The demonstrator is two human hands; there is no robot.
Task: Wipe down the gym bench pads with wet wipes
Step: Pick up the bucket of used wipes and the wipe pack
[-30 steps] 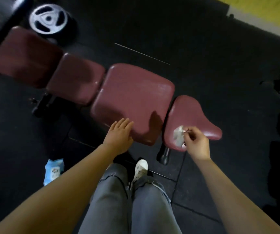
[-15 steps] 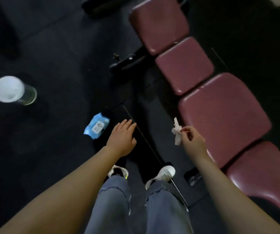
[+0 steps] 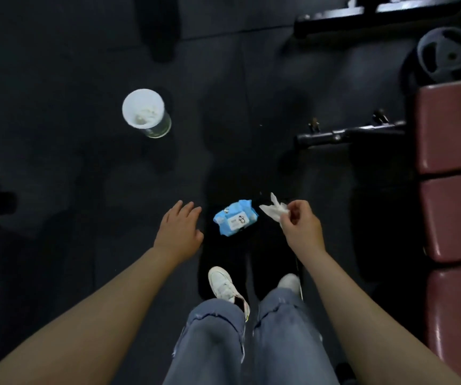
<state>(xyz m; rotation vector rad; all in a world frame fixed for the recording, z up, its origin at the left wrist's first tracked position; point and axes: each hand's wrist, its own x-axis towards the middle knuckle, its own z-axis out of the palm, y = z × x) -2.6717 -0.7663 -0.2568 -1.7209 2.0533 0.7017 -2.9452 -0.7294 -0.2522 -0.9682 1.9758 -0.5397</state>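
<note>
Here right hand fingers pinch a wipe; left hand fingers spread.

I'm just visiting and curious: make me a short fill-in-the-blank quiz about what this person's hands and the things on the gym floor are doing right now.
1. The right hand pinches a crumpled white ____.
2. The blue wipes pack lies on the dark ____ between the two hands.
3. The left hand holds ____, its fingers spread.
4. The white cup stands to the ____ of the pack.

Missing words: wipe; floor; nothing; left
</note>
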